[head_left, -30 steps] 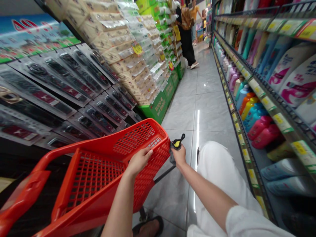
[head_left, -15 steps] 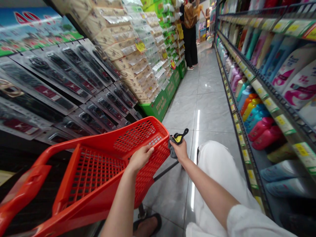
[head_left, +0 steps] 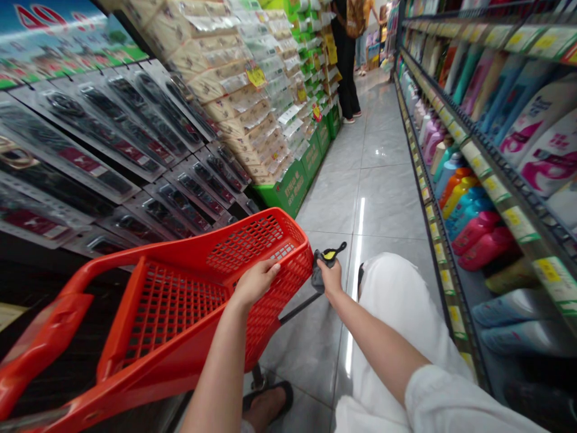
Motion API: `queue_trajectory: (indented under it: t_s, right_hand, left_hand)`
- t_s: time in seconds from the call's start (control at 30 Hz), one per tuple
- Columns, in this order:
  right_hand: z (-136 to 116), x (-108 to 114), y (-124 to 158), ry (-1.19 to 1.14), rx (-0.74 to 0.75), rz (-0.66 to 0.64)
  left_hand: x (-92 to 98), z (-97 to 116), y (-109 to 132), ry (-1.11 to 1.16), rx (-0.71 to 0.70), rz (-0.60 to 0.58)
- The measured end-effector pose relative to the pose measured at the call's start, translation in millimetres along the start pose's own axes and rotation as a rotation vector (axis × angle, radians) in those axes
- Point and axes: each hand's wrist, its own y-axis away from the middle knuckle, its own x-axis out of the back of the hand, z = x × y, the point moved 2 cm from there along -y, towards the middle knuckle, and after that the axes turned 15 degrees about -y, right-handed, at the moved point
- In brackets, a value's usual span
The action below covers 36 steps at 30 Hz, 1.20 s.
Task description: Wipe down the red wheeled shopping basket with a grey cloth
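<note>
From the head view, I see the left hand (head_left: 256, 281) on the near rim of a red plastic mesh-walled shopping cart (head_left: 180, 368), lower left of the frame; I can't tell how its half-hidden fingers close. Just right of centre, the right hand (head_left: 332, 278) grasps a soft grey bundle with a black loop (head_left: 318, 278).

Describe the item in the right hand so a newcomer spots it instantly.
Start with the big red shopping cart at lower left and follow it to its far corner. Just right of that corner, the right hand grips a small, grey, cloth-like item. Its yellow patch and black loop set it apart from the cart and the white trouser leg.
</note>
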Motion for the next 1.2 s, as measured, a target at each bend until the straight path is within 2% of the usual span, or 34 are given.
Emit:
queue_trajectory:
  t_s: [0.07, 0.23, 0.37, 0.47, 0.53, 0.7, 0.77, 0.87, 0.93, 1.0, 1.1, 1.2]
  right_hand:
    - [7, -3, 12, 0.028, 0.031, -0.040]
    - [22, 0, 27, 0.069, -0.054, 0.045]
    - [1, -15, 22, -0.007, -0.100, -0.010]
    - [-21, -28, 19, -0.109, -0.032, -0.143]
    - [-27, -30, 19, -0.106, 0.027, -0.199]
    - [-25, -21, 25, 0.105, -0.018, -0.079]
    - [-36, -26, 28, 0.074, 0.026, -0.140]
    - [-69, -42, 30, -0.014, 0.211, -0.226]
    - [-90, -51, 31, 0.034, 0.349, -0.300]
    - [-103, -58, 31, 0.160, 0.455, -0.451]
    - [-108, -58, 24, 0.350, 0.546, -0.661]
    - [-106, -53, 8, 0.426, 0.590, -0.756]
  left_hand:
    - [-0.4, 0, -1, 0.009, 0.007, -0.001]
    - [-0.8, -1, -1, 0.021, 0.035, -0.005]
    - [-0.8, -2, -2, 0.016, 0.027, 0.001]
    - [-1.7, -3, -3, 0.004, 0.020, 0.003]
    - [-2.5, -4, -3, 0.004, 0.031, 0.003]
    - [-3.2, -5, -2, -0.088, 0.047, -0.010]
    - [-2.3, -5, -1, -0.136, 0.038, -0.017]
    - [-0.5, -2, 1, -0.174, 0.036, -0.017]
    - [0.3, 3, 3, -0.183, 0.032, -0.003]
    - [1.5, 9, 8, -0.165, 0.009, 0.029]
    - [8.7, 8, 24, -0.099, -0.031, 0.089]
    - [25.7, -17, 58, -0.139, -0.019, 0.063]
